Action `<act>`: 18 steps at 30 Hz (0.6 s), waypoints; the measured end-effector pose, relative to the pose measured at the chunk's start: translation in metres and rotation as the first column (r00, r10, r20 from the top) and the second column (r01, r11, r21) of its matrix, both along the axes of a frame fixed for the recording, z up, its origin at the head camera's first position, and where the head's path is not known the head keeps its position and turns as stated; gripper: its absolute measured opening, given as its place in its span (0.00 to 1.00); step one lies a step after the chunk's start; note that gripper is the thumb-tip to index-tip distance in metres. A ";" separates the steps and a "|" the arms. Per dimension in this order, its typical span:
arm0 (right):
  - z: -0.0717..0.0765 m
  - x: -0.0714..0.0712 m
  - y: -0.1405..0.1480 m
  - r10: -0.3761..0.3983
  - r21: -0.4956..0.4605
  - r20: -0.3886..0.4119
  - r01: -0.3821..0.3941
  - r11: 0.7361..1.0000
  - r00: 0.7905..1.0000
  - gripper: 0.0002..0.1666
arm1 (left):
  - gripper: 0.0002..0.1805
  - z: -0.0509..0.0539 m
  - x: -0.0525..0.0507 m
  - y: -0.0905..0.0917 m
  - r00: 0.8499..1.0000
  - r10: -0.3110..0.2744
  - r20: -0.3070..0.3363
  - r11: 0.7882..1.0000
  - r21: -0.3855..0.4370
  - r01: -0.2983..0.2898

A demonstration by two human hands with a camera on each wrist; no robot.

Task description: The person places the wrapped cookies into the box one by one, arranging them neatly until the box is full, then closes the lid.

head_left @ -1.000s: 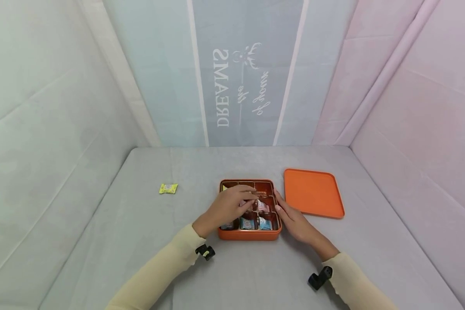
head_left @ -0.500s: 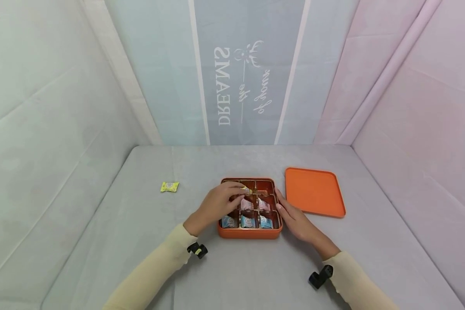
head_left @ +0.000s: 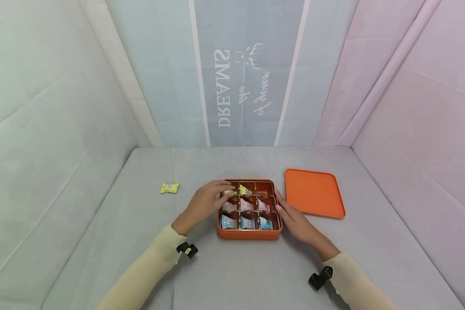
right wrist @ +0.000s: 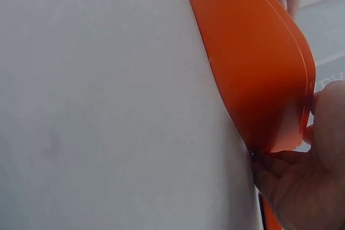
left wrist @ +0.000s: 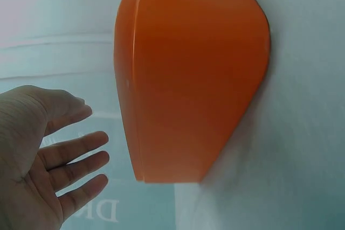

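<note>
An orange box [head_left: 249, 234] with a divided inner tray stands on the table. Yellow wrapped candies [head_left: 245, 190] lie in its back row, pink ones [head_left: 246, 204] in the middle row and blue ones [head_left: 228, 222] in front. Over the box's left edge hovers my left hand [head_left: 207, 200], fingertips above the back left compartment, partly covering a yellow candy. The left wrist view shows those fingers [left wrist: 75, 173] spread, with nothing held. Against the box's right side rests my right hand [head_left: 296, 221], its fingers laid along the wall; the right wrist view shows fingertips touching the corner.
To the right of the box lies a flat orange lid [head_left: 314, 193]. A single yellow candy [head_left: 169, 188] lies on the grey table [head_left: 147, 241], left of the box. Fabric walls rise behind and at both sides.
My left hand has drawn leftward from above the middle of the box to its left edge, uncovering the yellow candy in the back middle compartment. The right hand has stayed in place.
</note>
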State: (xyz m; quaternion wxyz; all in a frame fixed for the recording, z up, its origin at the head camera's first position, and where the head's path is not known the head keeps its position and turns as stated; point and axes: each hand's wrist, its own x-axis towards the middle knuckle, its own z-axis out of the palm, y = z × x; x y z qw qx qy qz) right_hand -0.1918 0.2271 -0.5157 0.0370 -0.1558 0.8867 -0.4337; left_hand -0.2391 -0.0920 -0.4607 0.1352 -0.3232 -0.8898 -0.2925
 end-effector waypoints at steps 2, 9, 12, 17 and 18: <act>0.001 0.000 0.000 -0.002 -0.001 -0.003 0.002 1.000 1.000 0.36 | 0.15 -0.001 -0.002 -0.004 1.000 0.022 0.010 1.000 -0.011 -0.022; 0.002 0.001 0.000 0.001 -0.003 -0.017 -0.001 1.000 1.000 0.36 | 0.15 -0.004 -0.010 -0.020 0.998 0.065 0.007 0.998 -0.005 -0.065; 0.002 0.001 0.001 0.005 -0.005 -0.020 -0.005 1.000 1.000 0.36 | 0.14 -0.005 -0.013 -0.027 0.997 0.082 0.009 0.997 -0.006 -0.082; 0.000 0.002 0.001 0.006 -0.001 -0.017 -0.006 1.000 1.000 0.36 | 0.14 -0.007 -0.017 -0.039 0.994 0.112 0.008 0.993 -0.023 -0.112; 0.000 0.002 0.001 0.004 -0.002 -0.015 -0.004 1.000 1.000 0.36 | 0.14 -0.007 -0.018 -0.041 0.994 0.113 0.002 0.993 -0.023 -0.113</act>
